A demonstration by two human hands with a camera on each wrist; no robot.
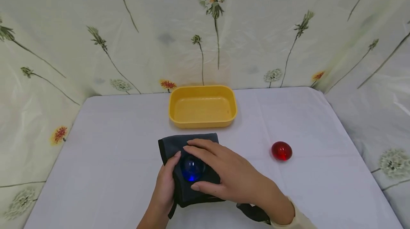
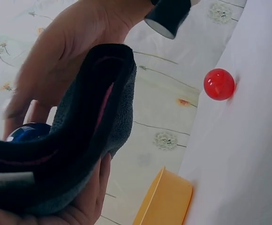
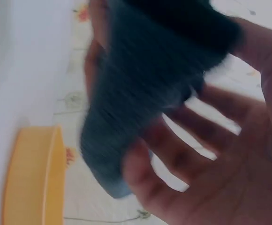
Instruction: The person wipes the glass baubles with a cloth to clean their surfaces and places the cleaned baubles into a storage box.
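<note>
Both hands work low over the tabletop (image 1: 112, 143): left hand (image 1: 164, 186) grips the dark cloth (image 1: 179, 145), right hand (image 1: 224, 173) spreads over the blue ball (image 1: 191, 167). Rub gently, cloth cupped beneath.

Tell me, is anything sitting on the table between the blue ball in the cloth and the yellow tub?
Nothing visible does. The blue ball lies on the dark cloth, with the left hand and right hand on them. Only the cloth's far edge and bare white tablecloth lie before the yellow tub. The red ball sits off to the right.
</note>
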